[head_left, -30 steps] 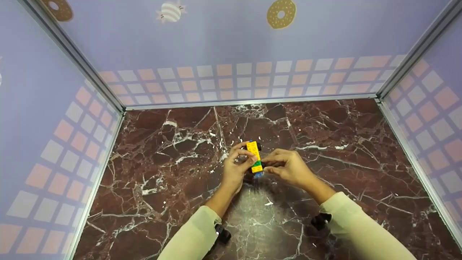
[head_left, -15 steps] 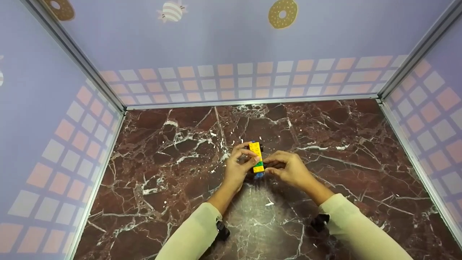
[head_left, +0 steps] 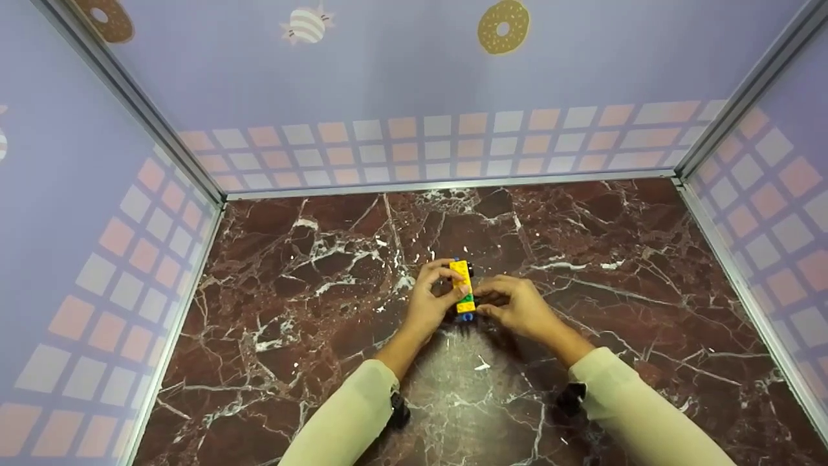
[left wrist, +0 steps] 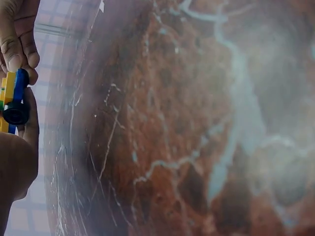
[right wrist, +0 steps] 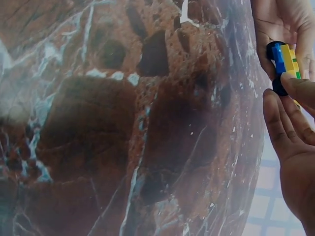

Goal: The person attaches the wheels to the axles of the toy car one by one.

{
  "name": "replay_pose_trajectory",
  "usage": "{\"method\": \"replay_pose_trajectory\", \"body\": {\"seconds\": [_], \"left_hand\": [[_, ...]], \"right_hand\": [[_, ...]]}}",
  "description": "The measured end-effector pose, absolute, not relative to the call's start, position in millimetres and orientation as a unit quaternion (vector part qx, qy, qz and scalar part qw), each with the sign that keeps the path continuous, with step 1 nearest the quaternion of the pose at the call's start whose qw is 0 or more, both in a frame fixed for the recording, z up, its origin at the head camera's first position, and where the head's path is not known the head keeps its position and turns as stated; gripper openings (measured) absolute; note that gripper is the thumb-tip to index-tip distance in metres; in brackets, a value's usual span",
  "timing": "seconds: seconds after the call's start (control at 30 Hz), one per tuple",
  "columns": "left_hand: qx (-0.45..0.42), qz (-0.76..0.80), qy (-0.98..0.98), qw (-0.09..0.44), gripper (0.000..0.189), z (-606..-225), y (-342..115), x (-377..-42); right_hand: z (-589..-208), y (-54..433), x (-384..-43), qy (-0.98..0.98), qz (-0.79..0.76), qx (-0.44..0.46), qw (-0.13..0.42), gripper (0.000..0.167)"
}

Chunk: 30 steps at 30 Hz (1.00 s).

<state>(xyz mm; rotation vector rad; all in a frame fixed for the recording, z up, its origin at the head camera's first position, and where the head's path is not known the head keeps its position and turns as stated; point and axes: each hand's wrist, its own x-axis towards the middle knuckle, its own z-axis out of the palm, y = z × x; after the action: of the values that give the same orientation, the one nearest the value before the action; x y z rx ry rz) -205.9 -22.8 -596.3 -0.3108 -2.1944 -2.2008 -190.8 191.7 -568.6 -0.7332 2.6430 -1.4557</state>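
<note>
A small toy car (head_left: 462,278) made of building bricks, yellow on top with a green brick, blue below, stands out between the two hands. My left hand (head_left: 429,294) grips it from the left, thumb across the yellow top. From the right, my right hand (head_left: 521,307) pinches a black wheel (right wrist: 279,86) at the car's near end between thumb and fingers. Another black wheel (head_left: 470,267) shows at the far end. In the left wrist view the car's blue base (left wrist: 19,84) and a dark wheel (left wrist: 15,113) are visible; fingers hide much of the rest.
A dark red marbled tabletop (head_left: 310,323) with white veins lies under the hands. Lilac panels with a pink and white grid stand behind (head_left: 401,77) and at both sides. Black wrist cameras (head_left: 399,411) sit below the cuffs.
Both hands and the toy car have shifted slightly toward the person, the car also a little to the right. The grips look the same.
</note>
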Motion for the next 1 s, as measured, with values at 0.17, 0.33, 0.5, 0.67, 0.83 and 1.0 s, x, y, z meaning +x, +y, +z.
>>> {"method": "replay_pose_trajectory", "body": {"seconds": [0.17,0.33,0.5,0.67,0.83,1.0], "left_hand": [[-0.112,-0.637,-0.762,0.029,0.022,-600,-22,-210],[-0.110,-0.563,-0.818,0.037,0.045,-599,-22,-212],[-0.110,-0.506,-0.855,0.037,0.077,-595,-22,-212],[-0.105,-0.484,-0.868,0.030,0.087,-598,-23,-213],[-0.108,-0.465,-0.878,0.037,0.088,-602,-23,-215],[-0.111,-0.458,-0.881,0.044,0.087,-605,-23,-217]], "right_hand": [[-577,193,-194,0.868,-0.427,-0.254,-0.012,0.029],[-585,194,-195,0.875,-0.415,-0.249,-0.015,0.029],[-589,194,-197,0.888,-0.391,-0.240,-0.018,0.028],[-591,192,-197,0.898,-0.369,-0.239,-0.014,0.030],[-595,191,-197,0.901,-0.357,-0.246,-0.022,0.029],[-596,190,-198,0.899,-0.354,-0.257,-0.032,0.028]]}}
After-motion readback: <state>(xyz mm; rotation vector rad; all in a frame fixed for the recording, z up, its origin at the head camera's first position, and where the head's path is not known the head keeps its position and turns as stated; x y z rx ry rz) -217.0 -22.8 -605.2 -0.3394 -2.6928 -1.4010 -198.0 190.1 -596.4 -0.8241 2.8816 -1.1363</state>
